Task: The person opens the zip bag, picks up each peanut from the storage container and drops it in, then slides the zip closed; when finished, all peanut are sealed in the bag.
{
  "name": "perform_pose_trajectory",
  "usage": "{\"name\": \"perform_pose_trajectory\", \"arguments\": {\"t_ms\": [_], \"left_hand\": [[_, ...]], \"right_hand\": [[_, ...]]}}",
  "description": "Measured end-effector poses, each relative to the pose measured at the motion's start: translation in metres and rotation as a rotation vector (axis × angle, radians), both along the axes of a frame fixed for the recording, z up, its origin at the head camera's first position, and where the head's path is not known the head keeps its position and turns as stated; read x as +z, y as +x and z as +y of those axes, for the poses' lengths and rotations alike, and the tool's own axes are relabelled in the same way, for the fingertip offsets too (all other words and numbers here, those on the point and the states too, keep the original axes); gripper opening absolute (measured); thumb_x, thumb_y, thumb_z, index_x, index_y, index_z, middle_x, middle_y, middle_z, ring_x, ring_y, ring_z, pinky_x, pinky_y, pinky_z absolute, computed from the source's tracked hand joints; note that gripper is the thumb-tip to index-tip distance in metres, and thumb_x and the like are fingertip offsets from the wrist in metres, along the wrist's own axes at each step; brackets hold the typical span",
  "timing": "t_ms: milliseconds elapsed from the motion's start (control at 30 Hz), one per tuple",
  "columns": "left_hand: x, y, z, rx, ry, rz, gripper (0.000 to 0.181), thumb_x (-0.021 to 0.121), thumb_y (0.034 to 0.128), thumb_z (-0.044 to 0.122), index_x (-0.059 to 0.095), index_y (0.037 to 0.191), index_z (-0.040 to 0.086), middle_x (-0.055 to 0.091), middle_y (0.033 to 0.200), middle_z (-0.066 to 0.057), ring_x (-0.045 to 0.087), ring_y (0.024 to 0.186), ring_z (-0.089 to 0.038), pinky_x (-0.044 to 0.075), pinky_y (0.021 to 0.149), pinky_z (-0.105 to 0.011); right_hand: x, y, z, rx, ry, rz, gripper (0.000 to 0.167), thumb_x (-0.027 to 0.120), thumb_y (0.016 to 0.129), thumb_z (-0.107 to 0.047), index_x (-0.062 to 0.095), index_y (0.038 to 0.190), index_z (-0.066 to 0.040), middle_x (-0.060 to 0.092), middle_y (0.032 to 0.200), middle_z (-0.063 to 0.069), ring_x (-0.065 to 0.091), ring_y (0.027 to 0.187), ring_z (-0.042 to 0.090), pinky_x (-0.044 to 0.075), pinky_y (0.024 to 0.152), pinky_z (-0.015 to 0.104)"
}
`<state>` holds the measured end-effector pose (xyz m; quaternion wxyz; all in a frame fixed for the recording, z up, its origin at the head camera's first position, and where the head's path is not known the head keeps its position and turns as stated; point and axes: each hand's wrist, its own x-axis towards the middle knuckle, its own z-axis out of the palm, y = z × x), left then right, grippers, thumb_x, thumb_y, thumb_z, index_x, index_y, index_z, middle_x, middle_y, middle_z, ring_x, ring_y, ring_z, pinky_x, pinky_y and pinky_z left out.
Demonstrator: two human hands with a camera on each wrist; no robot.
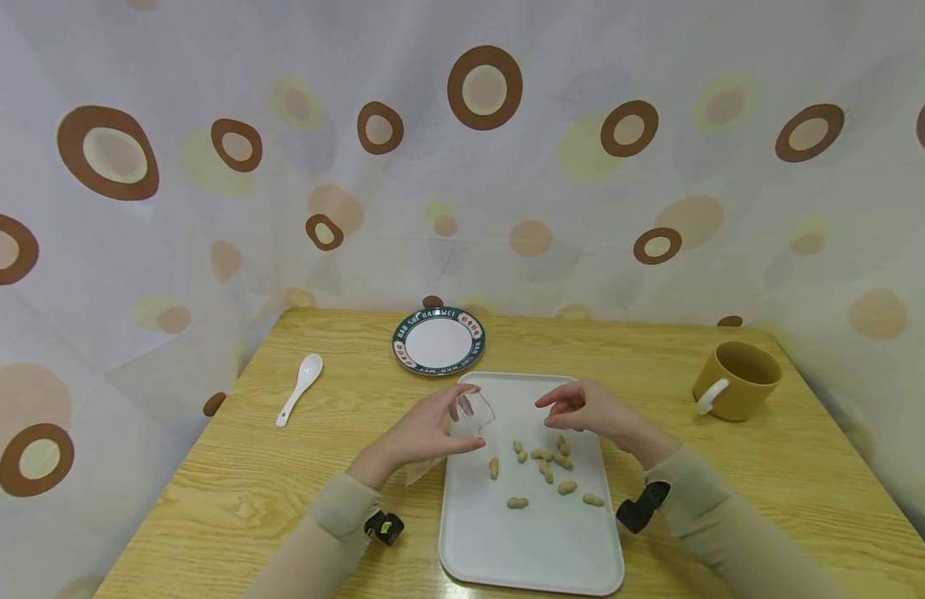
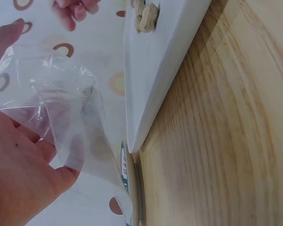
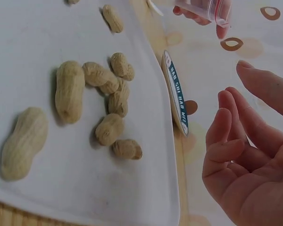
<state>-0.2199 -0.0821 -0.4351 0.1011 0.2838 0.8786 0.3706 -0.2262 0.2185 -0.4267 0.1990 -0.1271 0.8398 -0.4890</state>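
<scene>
My left hand holds a clear plastic zip bag above the left edge of a white tray. The bag's mouth faces the right hand, with thumb and fingers spread around it. Across the tray hovers my right hand, its fingers loosely bent and holding nothing. Several unshelled peanuts lie scattered on the tray, some of them touching, below and in front of both hands. In the right wrist view the bag's red-lined zip edge shows between the left fingers.
Behind the tray is a round plate with a dark lettered rim. A white spoon lies to the left on the wooden table. A mustard mug with a white handle stands at the right.
</scene>
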Motion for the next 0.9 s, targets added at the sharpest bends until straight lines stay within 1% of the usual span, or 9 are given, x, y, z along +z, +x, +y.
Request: {"name": "perform_pose_trajectory", "arguments": {"t_ms": [100,167,267,433,700,900], "left_hand": [[0.001,0.000,0.000,-0.002,-0.001,0.001,0.077,0.076,0.0843,0.040,0.042,0.147,0.013,0.061,0.113,-0.017,0.057,0.101,-0.031,0.044,0.081,-0.038],[0.002,0.001,0.000,-0.002,-0.001,-0.001,0.077,0.076,0.0843,0.040,0.042,0.148,0.013,0.060,0.114,-0.017,0.057,0.101,-0.031,0.044,0.081,-0.038],[0.003,0.001,0.000,0.000,-0.002,-0.001,0.077,0.075,0.0843,0.040,0.042,0.148,0.013,0.061,0.116,-0.016,0.058,0.102,-0.031,0.045,0.081,-0.038],[0.003,0.001,0.000,-0.005,-0.011,0.008,0.077,0.075,0.0845,0.041,0.042,0.148,0.012,0.061,0.115,-0.016,0.058,0.102,-0.031,0.045,0.081,-0.037],[0.003,0.001,0.000,-0.001,-0.013,0.005,0.076,0.075,0.0841,0.040,0.043,0.147,0.013,0.061,0.114,-0.013,0.058,0.101,-0.031,0.045,0.081,-0.037],[0.002,0.001,0.000,-0.004,-0.009,0.001,0.076,0.075,0.0842,0.041,0.043,0.147,0.013,0.061,0.116,-0.014,0.058,0.102,-0.031,0.045,0.081,-0.038]], "right_hand": [[-0.003,0.003,0.008,0.017,-0.010,-0.004,0.040,0.070,0.092,-0.014,0.062,0.125,0.006,0.069,0.090,0.006,0.059,0.081,0.025,0.046,0.066,0.031],[-0.005,0.004,0.013,0.022,-0.004,-0.006,0.039,0.069,0.092,-0.014,0.062,0.125,0.006,0.070,0.091,0.009,0.061,0.081,0.024,0.045,0.066,0.030],[-0.009,0.005,0.019,0.028,0.010,0.000,0.039,0.070,0.091,-0.013,0.062,0.125,0.006,0.072,0.093,0.012,0.062,0.081,0.022,0.046,0.068,0.030],[-0.016,0.005,0.028,0.031,0.036,0.031,0.042,0.074,0.088,-0.012,0.062,0.124,0.006,0.073,0.090,0.009,0.065,0.083,0.021,0.049,0.072,0.031],[-0.025,0.005,0.030,0.034,0.123,0.068,0.037,0.078,0.084,-0.010,0.067,0.118,0.001,0.072,0.086,0.006,0.063,0.077,0.017,0.048,0.067,0.030],[-0.031,0.004,0.029,0.035,0.203,0.135,0.034,0.080,0.081,-0.009,0.069,0.113,-0.003,0.072,0.082,0.001,0.061,0.073,0.013,0.048,0.066,0.028]]}}
